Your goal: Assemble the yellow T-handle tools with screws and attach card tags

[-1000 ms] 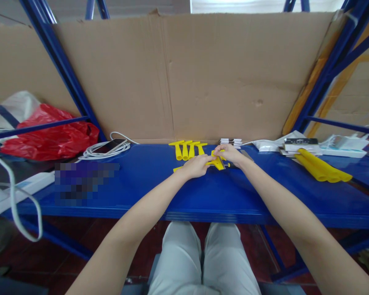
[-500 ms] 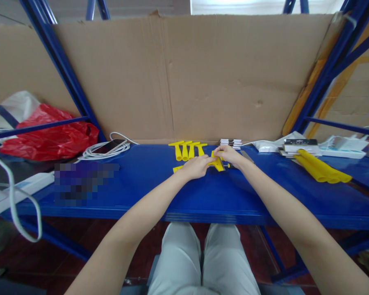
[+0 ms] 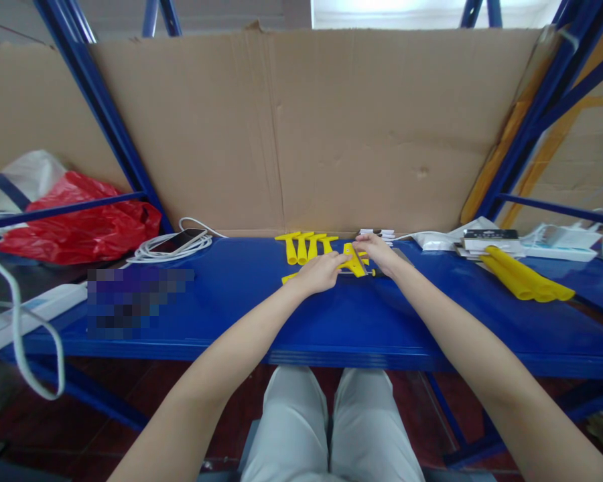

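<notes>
Head view: work in hand at the blue bench [image 3: 231, 314]. The left hand [image 3: 321, 273] curls round the handle of a yellow tool [image 3: 352, 264], which lies before the person at mid-bench. The right hand [image 3: 376, 251] has its fingertips at the tool's metal strip [image 3: 360, 260]; whether they pinch it cannot be told. The strip lies against the tool's head, seemingly part-way through fitting; its fixing cannot be confirmed. Four T-shaped pieces [image 3: 302, 249] lie behind, apart; whether finished is unclear.
</notes>
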{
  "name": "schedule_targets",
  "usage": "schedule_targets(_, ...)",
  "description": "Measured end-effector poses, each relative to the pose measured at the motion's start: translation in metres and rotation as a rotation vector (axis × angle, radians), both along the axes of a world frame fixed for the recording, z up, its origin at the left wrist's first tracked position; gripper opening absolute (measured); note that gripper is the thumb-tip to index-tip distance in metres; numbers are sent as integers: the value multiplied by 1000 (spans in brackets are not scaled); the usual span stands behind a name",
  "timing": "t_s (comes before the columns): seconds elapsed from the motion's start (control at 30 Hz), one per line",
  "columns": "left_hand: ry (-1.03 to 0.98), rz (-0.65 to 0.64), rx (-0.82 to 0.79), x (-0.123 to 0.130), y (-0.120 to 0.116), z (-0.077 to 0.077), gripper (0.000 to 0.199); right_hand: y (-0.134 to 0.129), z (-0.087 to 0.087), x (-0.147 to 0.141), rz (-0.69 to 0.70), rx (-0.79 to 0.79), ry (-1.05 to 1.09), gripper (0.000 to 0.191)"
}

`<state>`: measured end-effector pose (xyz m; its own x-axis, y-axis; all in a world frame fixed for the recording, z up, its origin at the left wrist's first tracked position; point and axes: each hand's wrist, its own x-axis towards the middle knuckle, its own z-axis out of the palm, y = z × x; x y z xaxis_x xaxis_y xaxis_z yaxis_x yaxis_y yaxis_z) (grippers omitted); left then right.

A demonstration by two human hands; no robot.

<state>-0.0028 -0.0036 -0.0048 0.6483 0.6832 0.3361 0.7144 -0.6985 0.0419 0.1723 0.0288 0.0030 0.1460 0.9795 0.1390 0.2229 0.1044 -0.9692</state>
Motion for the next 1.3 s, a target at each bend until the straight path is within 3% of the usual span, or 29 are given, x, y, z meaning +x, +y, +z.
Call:
schedule_targets(0.3,-87,121,-33,-3,8,-2,39,-9,3,3,400,-168,58,31)
schedule_targets(0.47,-113,172,-46,-3,9,-3,60,-9,3,0,435,-138,61,31)
schedule_targets(0.77,-76,182,-42,-5,13,-6,57,-9,0,-2,475,-133,27,23)
schedule_targets(0.83,-78,179,-43,-5,13,-6,57,-5,1,6,425,-120,8,18)
schedule_targets(0.9,-76,180,-44,-5,13,-6,58,2,2,21,284,-65,-83,18)
schedule_targets(1.03,-77,187,-39,-5,13,-6,57,17,-1,68,-164,115,-589,17)
schedule_targets(1.1,-78,184,-44,-6,13,-5,57,21,-4,89,-266,59,-861,16)
schedule_targets(1.2,-77,186,-53,-6,13,-5,56,23,-11,108,-311,-91,-1011,16)
schedule_targets(1.3,-77,182,-50,-6,13,-5,56,26,-16,113,-249,-129,-1018,14)
